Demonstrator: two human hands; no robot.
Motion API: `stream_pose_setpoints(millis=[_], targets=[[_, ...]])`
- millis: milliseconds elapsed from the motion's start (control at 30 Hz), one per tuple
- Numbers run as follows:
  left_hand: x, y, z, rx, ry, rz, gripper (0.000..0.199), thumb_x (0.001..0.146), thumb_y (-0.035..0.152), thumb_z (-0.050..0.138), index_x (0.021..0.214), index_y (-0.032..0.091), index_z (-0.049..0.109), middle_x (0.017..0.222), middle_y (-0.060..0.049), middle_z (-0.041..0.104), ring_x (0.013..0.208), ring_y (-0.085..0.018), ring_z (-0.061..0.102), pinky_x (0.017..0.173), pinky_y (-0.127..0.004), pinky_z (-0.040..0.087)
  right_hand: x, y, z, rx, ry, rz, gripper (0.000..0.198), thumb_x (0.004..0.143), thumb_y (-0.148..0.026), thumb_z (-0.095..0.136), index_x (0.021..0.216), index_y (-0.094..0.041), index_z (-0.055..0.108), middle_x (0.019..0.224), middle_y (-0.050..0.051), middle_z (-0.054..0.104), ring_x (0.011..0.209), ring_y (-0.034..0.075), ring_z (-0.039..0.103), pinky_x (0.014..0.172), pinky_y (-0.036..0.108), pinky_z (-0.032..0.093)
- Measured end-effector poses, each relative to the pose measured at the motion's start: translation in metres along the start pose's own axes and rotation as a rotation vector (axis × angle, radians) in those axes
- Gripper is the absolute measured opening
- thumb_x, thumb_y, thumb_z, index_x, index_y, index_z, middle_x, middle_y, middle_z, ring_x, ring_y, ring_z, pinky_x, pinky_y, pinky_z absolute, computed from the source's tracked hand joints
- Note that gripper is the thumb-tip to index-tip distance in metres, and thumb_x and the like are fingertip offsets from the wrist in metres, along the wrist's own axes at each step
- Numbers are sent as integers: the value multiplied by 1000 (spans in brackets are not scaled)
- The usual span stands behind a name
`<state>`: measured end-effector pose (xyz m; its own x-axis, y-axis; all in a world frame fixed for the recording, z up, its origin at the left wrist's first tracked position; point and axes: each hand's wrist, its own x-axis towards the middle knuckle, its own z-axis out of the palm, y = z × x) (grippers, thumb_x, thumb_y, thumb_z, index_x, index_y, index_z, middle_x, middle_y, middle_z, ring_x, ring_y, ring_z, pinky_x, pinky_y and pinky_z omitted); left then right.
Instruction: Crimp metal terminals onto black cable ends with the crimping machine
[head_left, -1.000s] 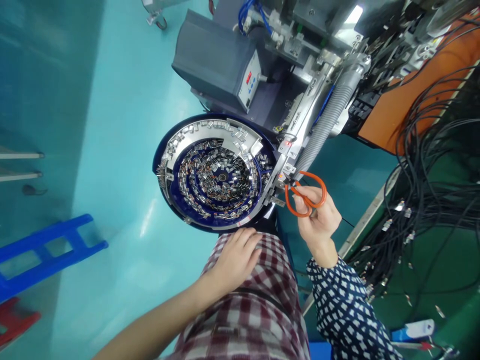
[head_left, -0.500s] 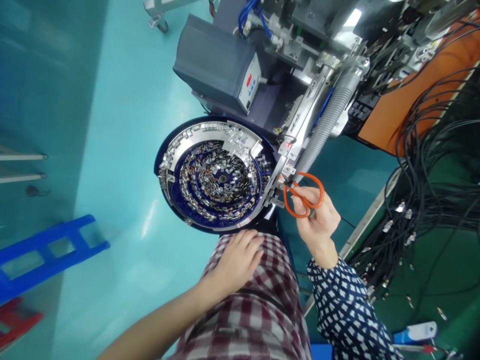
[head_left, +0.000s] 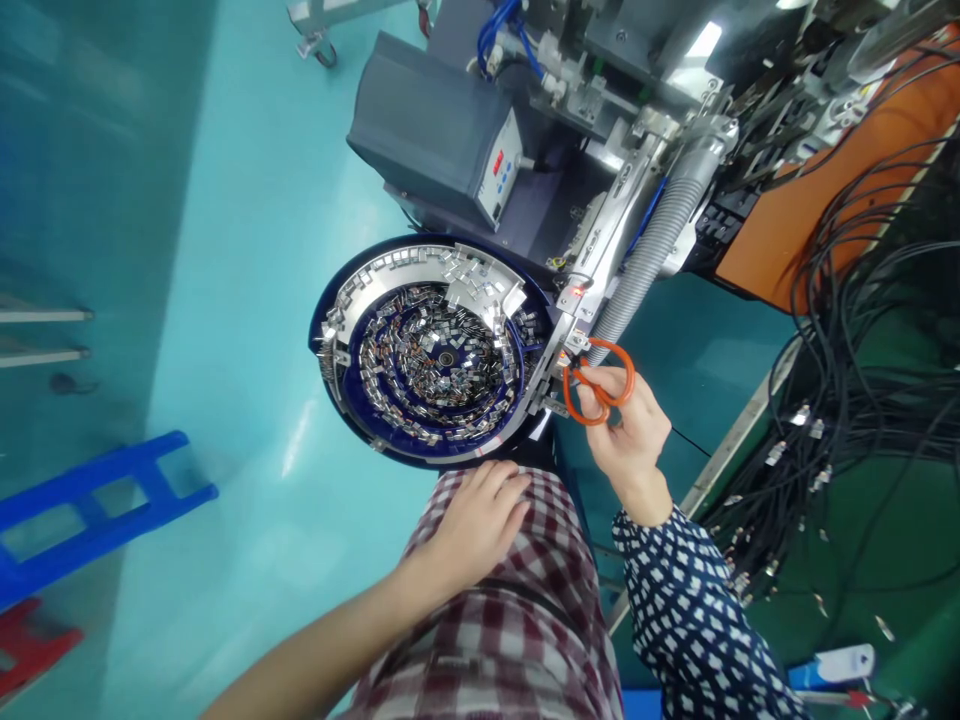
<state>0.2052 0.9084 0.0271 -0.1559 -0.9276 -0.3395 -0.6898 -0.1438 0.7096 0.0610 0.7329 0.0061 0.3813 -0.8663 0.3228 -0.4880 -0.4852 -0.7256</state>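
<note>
Between the fingers of my right hand (head_left: 634,435) is a pair of scissors with orange handles (head_left: 630,378). I grip them low on the handles, and their tips, hard to make out, point at the end of a metal feed track (head_left: 596,282). Left of the track stands a round blue vibratory bowl (head_left: 358,418), with many small shiny metal parts (head_left: 431,375) in its spiral and on its silvery upper ledge. My left hand (head_left: 476,525) lies flat on the checked cloth over my lap, just below the bowl's rim, holding nothing.
A grey control box (head_left: 427,130) with a red display stands behind the bowl. A ribbed grey hose (head_left: 651,260) runs beside the track. Bundled black cables (head_left: 862,400) with metal ends lie at right. A blue plastic stool (head_left: 97,490) is on the floor at left.
My right hand and the scissors have shifted slightly left and up, nearer the end of the track. Some metal parts in the bowl have moved. My left hand stays in place.
</note>
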Motion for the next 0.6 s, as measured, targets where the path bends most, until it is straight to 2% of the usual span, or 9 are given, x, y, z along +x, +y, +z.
stream_pose_setpoints(millis=[400,600], targets=[[1,1,0,-9,-12,10,25,98,18,46,120,16,57,117,-12,62,107,-25,57,93,-45,53,12,9,2,-65,22,-21,20,91,-21,63,109,-25,68,97,6,73,87,20,71,79,34,60],[4,2,-2,-3,-19,12,24,98,18,46,119,16,57,117,-12,62,106,-26,58,92,-45,54,16,10,3,-65,34,-30,20,89,-18,64,108,-24,68,95,6,73,87,20,71,79,34,60]])
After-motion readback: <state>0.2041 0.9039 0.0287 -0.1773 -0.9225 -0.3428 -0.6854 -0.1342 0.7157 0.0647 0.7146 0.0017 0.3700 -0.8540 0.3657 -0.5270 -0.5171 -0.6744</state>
